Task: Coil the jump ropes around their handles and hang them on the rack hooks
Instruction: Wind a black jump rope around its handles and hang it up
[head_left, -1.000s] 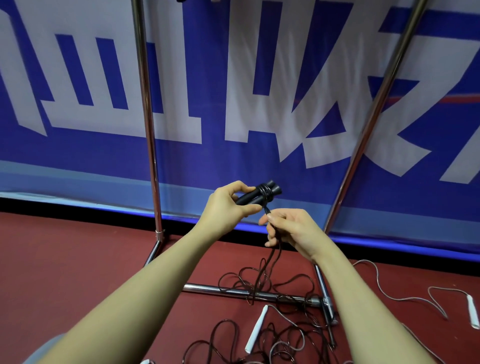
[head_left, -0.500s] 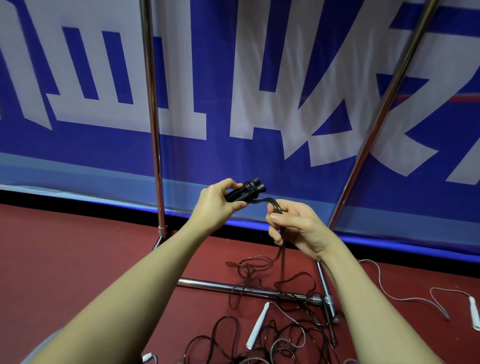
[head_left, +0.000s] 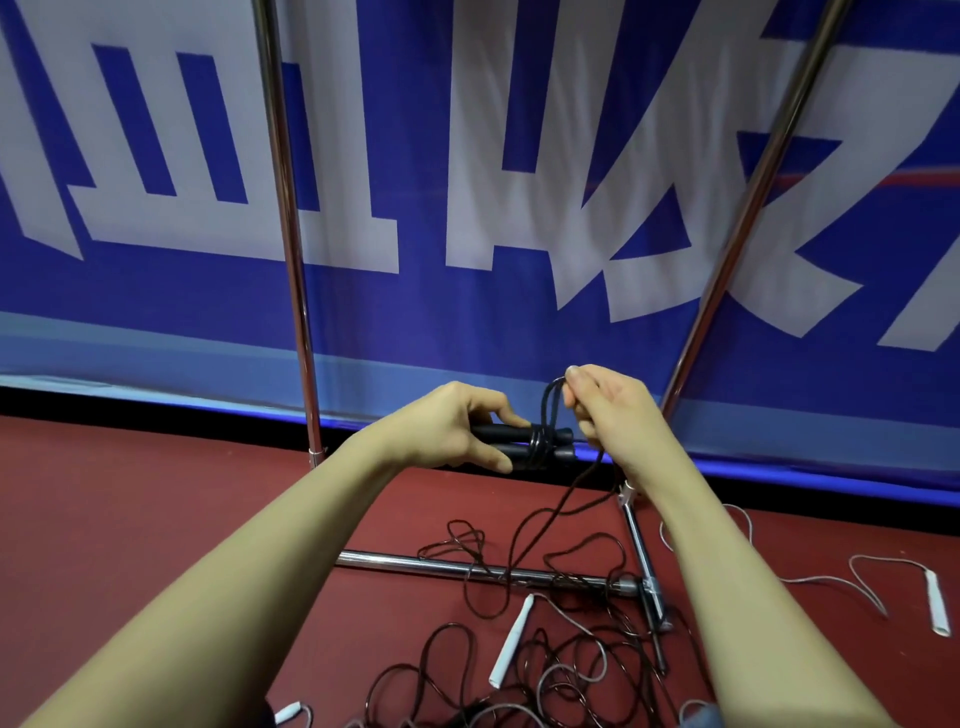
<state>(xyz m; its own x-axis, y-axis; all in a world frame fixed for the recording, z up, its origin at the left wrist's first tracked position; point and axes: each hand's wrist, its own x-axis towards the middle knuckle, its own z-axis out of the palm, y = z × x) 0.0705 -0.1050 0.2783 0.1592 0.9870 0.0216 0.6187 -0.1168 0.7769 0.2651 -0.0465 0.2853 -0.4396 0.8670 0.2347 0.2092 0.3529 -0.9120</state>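
Since before, my right hand has lifted, pinching rope above the handles my left hand grips level.

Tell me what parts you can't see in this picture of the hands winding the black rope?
- Rack hooks: head view, the shiny metal rack poles run off the top edge.
- Near ends of the two black handles: covered by the left hand.
- Where the thin black rope is pinched: hidden inside the right hand.
- Floor rope tangle: cut off by the bottom edge.
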